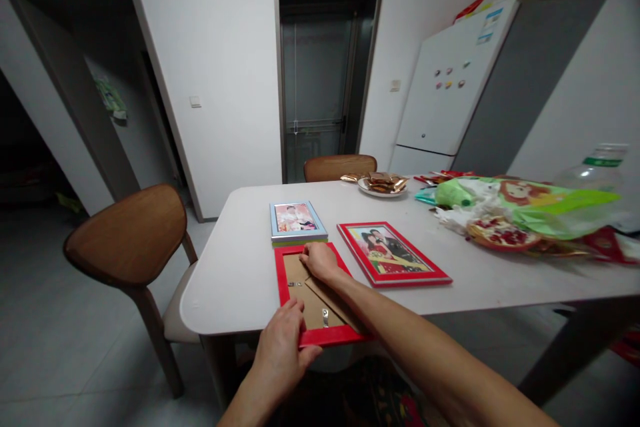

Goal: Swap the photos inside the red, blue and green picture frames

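A red picture frame (320, 337) lies face down at the table's near edge, its brown backboard (295, 267) facing up. A brown stand leg (333, 300) and small metal fittings show on that back. My left hand (283, 340) grips the frame's near left corner, thumb at the lower edge and fingers over the side. My right hand (321, 260) rests on the far part of the backboard, fingers curled together; what they pinch, if anything, is hidden. Just beyond lies a light blue picture frame (299, 219), face up. Another red picture frame (393, 253) with a couple's photo lies to the right.
On the white table (235, 260), a plate (383, 192) holds several wrapped snacks. Farther right are a cut pomegranate (505, 232), a green plastic bag (560, 203) and a clear bottle (600, 170). Wooden chairs (130, 233) stand at the left and far sides.
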Motion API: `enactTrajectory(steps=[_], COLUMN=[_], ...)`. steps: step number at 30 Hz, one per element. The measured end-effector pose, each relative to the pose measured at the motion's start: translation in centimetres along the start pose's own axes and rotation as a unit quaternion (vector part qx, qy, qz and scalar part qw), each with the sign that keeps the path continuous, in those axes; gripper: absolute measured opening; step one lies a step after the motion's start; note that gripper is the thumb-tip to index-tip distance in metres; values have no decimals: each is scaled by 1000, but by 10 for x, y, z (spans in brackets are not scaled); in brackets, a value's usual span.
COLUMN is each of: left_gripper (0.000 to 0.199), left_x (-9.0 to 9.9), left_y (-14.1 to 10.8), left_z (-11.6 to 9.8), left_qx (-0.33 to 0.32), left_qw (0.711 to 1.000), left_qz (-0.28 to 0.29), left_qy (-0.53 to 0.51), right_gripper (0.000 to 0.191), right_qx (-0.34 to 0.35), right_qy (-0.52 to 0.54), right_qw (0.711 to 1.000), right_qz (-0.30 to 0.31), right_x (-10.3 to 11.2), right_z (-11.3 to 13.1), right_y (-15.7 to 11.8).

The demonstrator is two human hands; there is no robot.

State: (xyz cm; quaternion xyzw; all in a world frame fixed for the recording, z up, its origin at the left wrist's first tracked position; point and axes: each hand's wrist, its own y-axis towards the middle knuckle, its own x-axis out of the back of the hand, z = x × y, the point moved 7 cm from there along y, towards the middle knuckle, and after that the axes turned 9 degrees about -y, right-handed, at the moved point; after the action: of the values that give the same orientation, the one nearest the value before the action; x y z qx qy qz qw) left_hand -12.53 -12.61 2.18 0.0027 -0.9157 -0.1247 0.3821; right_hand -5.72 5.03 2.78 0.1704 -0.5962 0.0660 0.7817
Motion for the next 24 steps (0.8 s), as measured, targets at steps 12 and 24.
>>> enactTrajectory(steps=[12, 24], left_gripper=[55, 46], left_x=[-2, -6], left_y=[1, 20], left_z=[-19, -52], left_qx=[20, -54], left_qw=[994, 998], left_qz=[49, -7], left_qy=[95, -34], right_gripper=[23, 28], right_qx=[-26, -145], right_qy=[63, 531], right_qw=[997, 831], right_qz=[-24, -79], right_x=[16, 49], right_z=[-7, -89], right_y=[1, -91])
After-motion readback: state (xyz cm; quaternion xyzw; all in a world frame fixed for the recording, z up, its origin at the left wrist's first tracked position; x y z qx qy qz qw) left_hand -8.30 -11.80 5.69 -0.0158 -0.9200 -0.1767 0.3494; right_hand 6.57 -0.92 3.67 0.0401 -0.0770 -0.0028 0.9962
